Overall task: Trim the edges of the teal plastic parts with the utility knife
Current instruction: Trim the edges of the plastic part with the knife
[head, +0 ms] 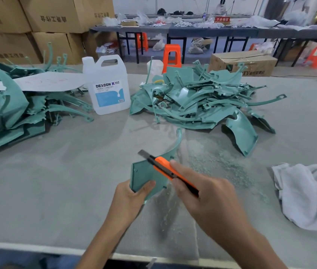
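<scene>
My left hand point(129, 199) grips the near corner of a teal plastic part point(144, 174), a flat panel with a curved arm rising to the upper right. My right hand point(202, 199) holds an orange utility knife point(165, 167); its index finger lies along the handle. The extended blade points up and left across the panel's top edge. A heap of teal parts point(198, 101) lies at the back right of the table. Another heap of teal parts point(8, 109) fills the left side.
A clear DEXCON jug point(109, 86) stands between the heaps. A white cloth point(307, 193) lies crumpled at the right. Teal shavings point(218, 164) scatter over the grey table right of the held part. Cardboard boxes point(37, 22) stack behind; orange stools stand beyond.
</scene>
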{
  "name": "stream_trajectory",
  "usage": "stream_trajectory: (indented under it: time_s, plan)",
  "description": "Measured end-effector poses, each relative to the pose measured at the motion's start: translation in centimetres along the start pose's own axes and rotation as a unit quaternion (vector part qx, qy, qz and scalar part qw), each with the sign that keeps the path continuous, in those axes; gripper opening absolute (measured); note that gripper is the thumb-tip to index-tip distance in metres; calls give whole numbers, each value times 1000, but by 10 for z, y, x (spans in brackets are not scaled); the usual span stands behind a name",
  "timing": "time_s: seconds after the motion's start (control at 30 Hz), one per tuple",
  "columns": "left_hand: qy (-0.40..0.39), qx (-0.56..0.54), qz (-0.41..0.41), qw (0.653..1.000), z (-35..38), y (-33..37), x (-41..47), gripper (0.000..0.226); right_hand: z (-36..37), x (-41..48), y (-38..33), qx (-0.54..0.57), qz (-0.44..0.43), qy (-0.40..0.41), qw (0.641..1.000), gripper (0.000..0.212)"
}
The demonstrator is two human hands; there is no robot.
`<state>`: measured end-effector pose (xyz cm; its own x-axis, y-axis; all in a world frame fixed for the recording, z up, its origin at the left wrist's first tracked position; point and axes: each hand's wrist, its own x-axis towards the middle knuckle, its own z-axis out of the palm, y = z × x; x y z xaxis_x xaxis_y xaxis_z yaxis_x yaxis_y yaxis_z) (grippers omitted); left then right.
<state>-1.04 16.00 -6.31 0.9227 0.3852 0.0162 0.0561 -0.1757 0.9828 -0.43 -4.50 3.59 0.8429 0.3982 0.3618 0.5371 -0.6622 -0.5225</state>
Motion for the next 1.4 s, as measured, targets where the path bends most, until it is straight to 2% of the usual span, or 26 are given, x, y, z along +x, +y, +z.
stream_trajectory:
  time_s: [0.07,0.27,0.43,0.57,0.73,0.87,0.97,1.03,1.17,1.3,1.4]
  plan:
    - [-10,-24,-6,1000,-2,1,1,5,-5,13,17,16,31,-14,999,39]
    - [-31,-117,-42,992,-6,-5,9,20,2,66,79,77,71,-84,991,36]
    - [-49,-149,-61,986,-10,-6,12,27,15,105,138,92,102,-105,985,34]
    - [-55,-152,-74,984,-10,-8,13,33,28,135,164,63,120,-137,981,34]
    - [-62,-152,-72,984,-11,-8,11,31,29,160,179,-65,104,-180,976,38]
    - [-51,-158,-64,984,-10,-6,9,27,31,148,168,-81,82,-148,982,36]
    - [-47,-156,-57,985,-7,-4,9,24,30,119,153,-2,125,-41,991,31]
    - [-46,-158,-55,985,-7,-4,9,22,27,96,136,45,124,-2,991,29]
    - [-46,-168,-58,983,-4,-5,9,26,21,49,80,96,47,-20,994,39]
    - [-37,-165,-65,983,-4,-6,9,29,23,25,26,74,-32,-43,996,43]
    - [-45,-154,-56,986,-7,-9,9,36,31,22,8,45,-59,-67,995,42]
